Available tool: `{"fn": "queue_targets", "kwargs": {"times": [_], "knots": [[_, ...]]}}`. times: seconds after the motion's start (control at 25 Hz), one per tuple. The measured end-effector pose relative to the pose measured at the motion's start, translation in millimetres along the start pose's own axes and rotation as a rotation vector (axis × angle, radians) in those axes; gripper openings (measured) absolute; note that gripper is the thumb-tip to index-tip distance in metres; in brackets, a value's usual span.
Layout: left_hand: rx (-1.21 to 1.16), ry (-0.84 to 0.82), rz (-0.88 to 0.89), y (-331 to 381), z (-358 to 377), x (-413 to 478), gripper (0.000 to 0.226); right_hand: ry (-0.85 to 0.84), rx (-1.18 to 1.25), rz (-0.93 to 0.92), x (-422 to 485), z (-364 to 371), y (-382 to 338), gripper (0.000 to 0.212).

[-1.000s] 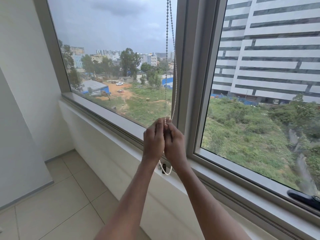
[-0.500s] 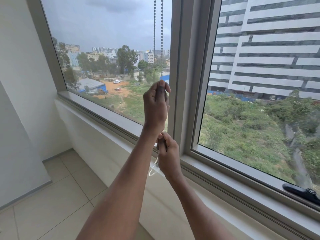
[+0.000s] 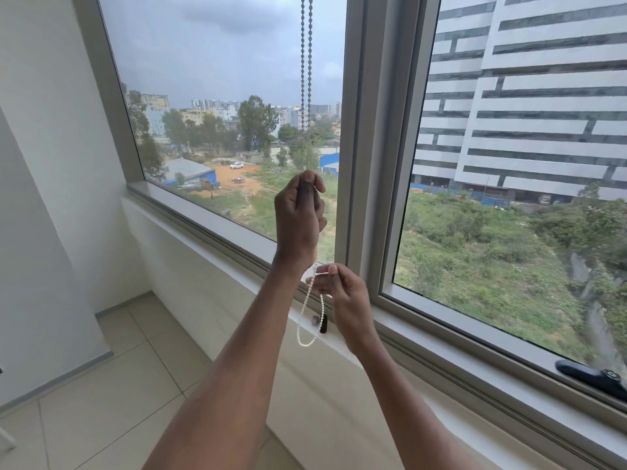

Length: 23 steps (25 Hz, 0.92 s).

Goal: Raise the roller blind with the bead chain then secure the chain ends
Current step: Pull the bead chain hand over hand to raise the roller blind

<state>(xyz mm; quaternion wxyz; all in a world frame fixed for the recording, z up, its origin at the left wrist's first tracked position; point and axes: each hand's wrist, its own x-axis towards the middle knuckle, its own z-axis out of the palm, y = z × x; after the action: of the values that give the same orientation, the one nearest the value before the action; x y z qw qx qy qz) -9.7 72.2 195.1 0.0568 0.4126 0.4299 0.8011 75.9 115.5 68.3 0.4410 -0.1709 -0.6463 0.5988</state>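
A white bead chain (image 3: 307, 62) hangs as two strands in front of the left window pane, just left of the grey mullion. My left hand (image 3: 298, 215) is closed around it at mid height, thumb on top. Below it, my right hand (image 3: 342, 293) pinches the chain between fingertips near the sill. The chain's bottom loop (image 3: 305, 334) dangles under my right hand, with a small dark connector piece (image 3: 323, 323) beside it. The roller blind itself is out of frame above.
A grey window sill (image 3: 210, 218) runs along the white low wall (image 3: 217, 283). A black window handle (image 3: 593, 374) lies on the frame at lower right. Tiled floor (image 3: 101, 385) spreads at lower left, with a white side wall on the left.
My hands were together low on the chain; the left hand moved up the strands and the right hand stayed low, now pinching the chain with the loop hanging free below.
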Motion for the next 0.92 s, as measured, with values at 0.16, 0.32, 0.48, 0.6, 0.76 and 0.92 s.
{"fn": "queue_targets", "kwargs": {"times": [0.16,0.32,0.48,0.6,0.76,0.92], "knots": [[-0.006,0.002,-0.005,-3.2,-19.9,-10.5,0.041,0.246,-0.285,-0.092,28.9,-10.0,7.6,0.023],[0.006,0.015,0.002,-8.7,-33.8,-20.6,0.042,-0.091,-0.432,0.046,60.4,5.3,14.5,0.077],[0.009,0.027,-0.024,-23.2,-49.4,-29.0,0.038,-0.191,-0.288,0.116,56.4,17.1,50.9,0.018],[0.058,0.064,-0.101,-49.4,-68.0,-47.3,0.038,-0.213,-0.120,0.203,22.9,13.0,89.0,0.015],[0.218,0.079,-0.224,-102.0,-88.7,-96.9,0.040,-0.123,0.170,0.380,-25.1,7.8,132.1,0.013],[0.332,0.016,-0.325,-143.9,-112.7,-137.4,0.039,-0.040,0.332,0.477,-55.7,11.6,154.8,0.009]]}}
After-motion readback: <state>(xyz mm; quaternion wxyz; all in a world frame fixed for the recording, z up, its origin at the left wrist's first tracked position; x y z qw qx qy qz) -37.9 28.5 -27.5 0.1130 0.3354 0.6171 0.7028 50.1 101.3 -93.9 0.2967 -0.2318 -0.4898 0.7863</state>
